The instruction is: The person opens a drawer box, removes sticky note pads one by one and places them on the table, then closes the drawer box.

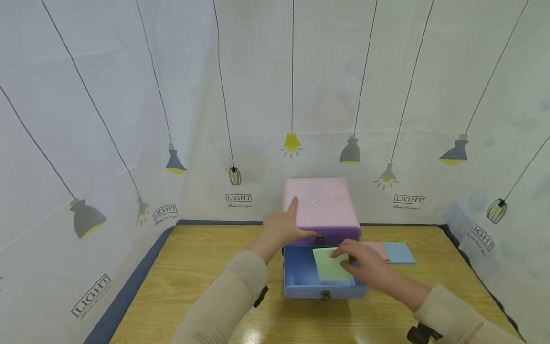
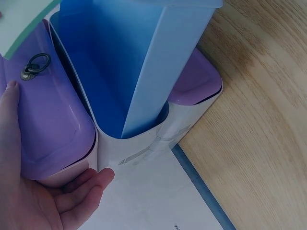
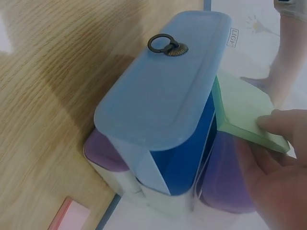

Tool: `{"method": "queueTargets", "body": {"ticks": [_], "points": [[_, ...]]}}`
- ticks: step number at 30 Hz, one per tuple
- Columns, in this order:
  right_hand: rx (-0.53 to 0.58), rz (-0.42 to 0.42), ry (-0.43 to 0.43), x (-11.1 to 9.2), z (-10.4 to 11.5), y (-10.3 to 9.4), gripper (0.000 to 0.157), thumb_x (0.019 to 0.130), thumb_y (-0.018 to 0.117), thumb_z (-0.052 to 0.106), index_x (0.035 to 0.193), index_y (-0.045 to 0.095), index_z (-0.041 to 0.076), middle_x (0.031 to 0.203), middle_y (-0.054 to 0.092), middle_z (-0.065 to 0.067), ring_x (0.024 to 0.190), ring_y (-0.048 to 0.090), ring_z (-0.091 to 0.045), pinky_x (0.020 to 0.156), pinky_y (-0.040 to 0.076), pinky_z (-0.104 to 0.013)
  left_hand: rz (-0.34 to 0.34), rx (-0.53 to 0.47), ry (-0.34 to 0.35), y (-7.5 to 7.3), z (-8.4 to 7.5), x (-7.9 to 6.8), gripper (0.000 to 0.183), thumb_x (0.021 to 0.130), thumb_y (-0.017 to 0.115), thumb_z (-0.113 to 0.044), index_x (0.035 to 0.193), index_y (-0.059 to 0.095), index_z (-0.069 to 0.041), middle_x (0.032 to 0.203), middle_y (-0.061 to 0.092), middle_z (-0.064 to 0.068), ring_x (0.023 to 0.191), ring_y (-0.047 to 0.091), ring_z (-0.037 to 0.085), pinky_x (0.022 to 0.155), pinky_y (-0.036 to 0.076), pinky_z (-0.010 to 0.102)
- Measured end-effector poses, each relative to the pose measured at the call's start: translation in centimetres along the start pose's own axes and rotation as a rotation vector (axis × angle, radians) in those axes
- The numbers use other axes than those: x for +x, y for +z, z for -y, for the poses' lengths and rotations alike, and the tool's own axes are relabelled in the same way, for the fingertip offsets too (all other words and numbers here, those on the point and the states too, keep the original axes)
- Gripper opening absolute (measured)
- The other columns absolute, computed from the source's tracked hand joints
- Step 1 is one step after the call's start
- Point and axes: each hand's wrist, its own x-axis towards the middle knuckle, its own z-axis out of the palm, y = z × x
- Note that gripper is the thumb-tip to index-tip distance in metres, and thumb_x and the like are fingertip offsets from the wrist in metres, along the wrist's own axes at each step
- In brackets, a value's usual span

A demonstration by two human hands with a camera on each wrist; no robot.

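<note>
A pad of light green sticky notes [image 1: 326, 268] is pinched in my right hand [image 1: 367, 263], thumb on one face and fingers on the other. It hangs over the pulled-out blue drawer [image 1: 315, 291] of a small drawer box [image 1: 320, 200] with a pink top. The inside of the drawer is partly hidden by the pad. My left hand [image 1: 281, 227] rests against the box's left side, its thumb lying along the purple drawer front [image 2: 55, 124] near a metal ring pull [image 2: 34, 67]. Its other fingers [image 2: 84, 201] touch or lie close to the box's side.
On the table right of the box lie a pink note pad [image 1: 378, 251] and a blue note pad [image 1: 399, 252], side by side. Another purple drawer front [image 3: 105, 153] sits below the blue one. A wall sheet printed with lamps [image 1: 258, 95] stands close behind the box.
</note>
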Motion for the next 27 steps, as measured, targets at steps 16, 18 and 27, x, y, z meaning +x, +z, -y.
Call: {"method": "queueTargets", "body": {"ticks": [16,18,27], "points": [[-0.15,-0.183,-0.048,-3.2,-1.5,-3.0,0.04,0.071,0.073,-0.02,0.096,0.074,0.012,0.103,0.069,-0.005,0.093,0.065,-0.023,0.072,0.055,-0.033,0.011,-0.003,-0.002,-0.3,-0.1,-0.4,0.124,0.067,0.057,-0.087,0.159,0.004,-0.022,0.08,0.06,0.005,0.064,0.055,0.02,0.051,0.039,0.031],[-0.156,-0.196,-0.062,-3.5,-1.9,-3.3,0.04,0.07,0.074,-0.02,0.094,0.074,0.012,0.1,0.07,-0.004,0.093,0.065,-0.02,0.072,0.055,-0.032,0.011,-0.005,-0.003,-0.4,-0.1,-0.4,0.124,0.067,0.057,-0.087,0.159,0.004,-0.022,0.083,0.061,0.006,0.064,0.055,0.02,0.052,0.039,0.031],[-0.045,-0.13,0.264,-5.4,-3.4,-4.4,0.022,0.089,0.064,-0.007,0.104,0.071,0.008,0.101,0.065,-0.004,0.078,0.056,-0.01,0.063,0.048,-0.027,0.016,0.003,-0.003,-0.3,-0.1,-0.3,0.125,0.067,0.056,-0.087,0.159,0.002,-0.022,0.079,0.059,0.006,0.062,0.055,0.019,0.051,0.04,0.031]]}}
